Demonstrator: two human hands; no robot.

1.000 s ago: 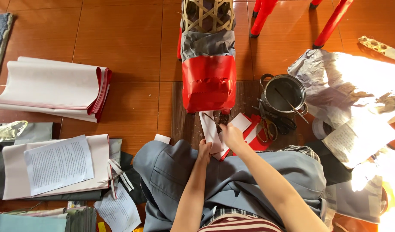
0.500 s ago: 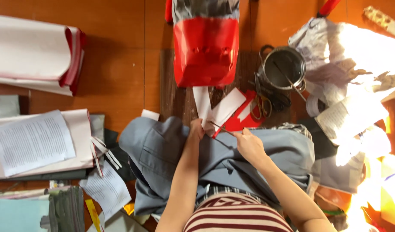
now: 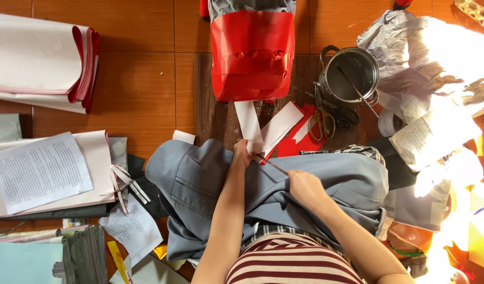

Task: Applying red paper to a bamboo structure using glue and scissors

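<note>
head cam | worn on the person's head, facing straight down | close over the lap: left hand (image 3: pixel 242 152) and right hand (image 3: pixel 305 188) sit mid-frame | tiled floor (image 3: pixel 136 89) spreads outward on every side | single view, nothing shared

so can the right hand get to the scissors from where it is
Probably yes: the scissors lie uncovered on the board just beyond the right hand, with only paper strips nearby, though it holds a thin stick.

Paper strips (image 3: pixel 263 126) on board (image 3: pixel 210 105), bag (image 3: pixel 252 52) at 12 o'clock; pot (image 3: pixel 352 73) and scissors (image 3: pixel 326 118) at 2; paper stacks (image 3: pixel 37 58) at 9, probably folded.
</note>
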